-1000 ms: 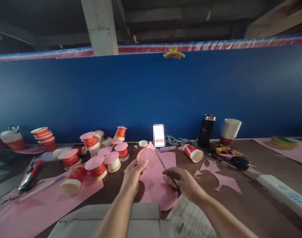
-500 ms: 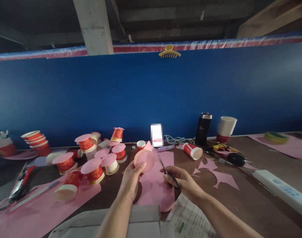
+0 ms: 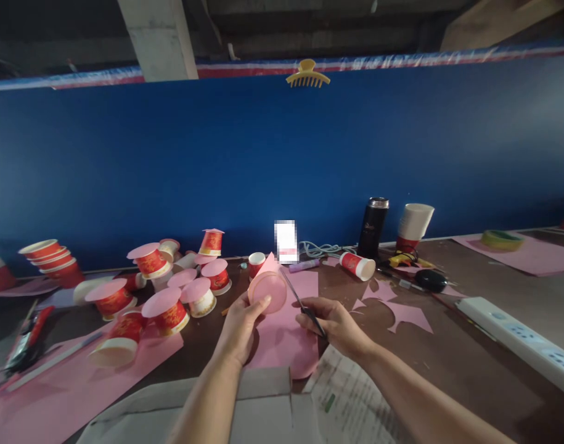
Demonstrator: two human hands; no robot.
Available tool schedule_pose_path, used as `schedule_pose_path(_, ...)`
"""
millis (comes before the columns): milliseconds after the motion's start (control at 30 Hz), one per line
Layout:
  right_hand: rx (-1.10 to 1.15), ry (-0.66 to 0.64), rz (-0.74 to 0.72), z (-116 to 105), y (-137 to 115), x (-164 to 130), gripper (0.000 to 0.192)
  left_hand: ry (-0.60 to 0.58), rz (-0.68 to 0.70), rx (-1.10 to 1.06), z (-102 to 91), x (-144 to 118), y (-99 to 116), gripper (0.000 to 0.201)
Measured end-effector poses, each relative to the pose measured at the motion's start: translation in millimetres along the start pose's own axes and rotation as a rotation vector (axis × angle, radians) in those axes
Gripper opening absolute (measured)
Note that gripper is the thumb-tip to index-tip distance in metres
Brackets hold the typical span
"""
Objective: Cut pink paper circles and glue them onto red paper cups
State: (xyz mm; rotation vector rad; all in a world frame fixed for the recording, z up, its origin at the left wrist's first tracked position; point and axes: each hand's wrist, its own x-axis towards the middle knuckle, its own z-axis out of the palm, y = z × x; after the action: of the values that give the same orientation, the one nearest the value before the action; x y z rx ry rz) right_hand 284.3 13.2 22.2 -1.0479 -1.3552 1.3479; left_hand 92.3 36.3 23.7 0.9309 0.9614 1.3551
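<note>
My left hand [image 3: 241, 324] is closed on a round pink paper [image 3: 269, 290], thumb on its face and fingers behind. A pale ring runs near its edge, and a pointed pink corner rises above it. Whether a cup sits behind the paper, I cannot tell. My right hand [image 3: 333, 324] grips dark-handled scissors [image 3: 315, 319], their blades pointing up and left beside the paper's right edge. Below both hands lies a pink sheet [image 3: 286, 345] on the brown table. Left of them stand several red paper cups [image 3: 167, 313] topped with pink discs.
Pink offcuts [image 3: 410, 316], a tipped red cup [image 3: 357, 266] and a purple tube [image 3: 304, 265] lie beyond my right hand. Further right are a black flask [image 3: 373, 228], stacked cups [image 3: 415, 223] and a white power strip [image 3: 522, 339]. A utility knife [image 3: 29, 339] lies far left.
The whole view has shifted, so things sit higher and further left. The paper in my left hand has turned, with its pointed corner now standing above the ring. Both hands keep their holds.
</note>
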Motion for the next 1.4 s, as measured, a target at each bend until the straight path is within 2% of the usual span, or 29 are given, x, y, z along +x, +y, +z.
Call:
schedule_pose_path(467,-0.108,0.015,-0.001,-2.0,-0.5,-0.4,0.046,-0.065,-0.061,0.012,1.1,-1.6,1.1,0.032)
schedule_pose_path(1400,-0.126,0.026,-0.01,-2.6,-5.8,-1.4,0.046,-0.094,-0.031,0.033,-1.5,-2.4,0.2,0.026)
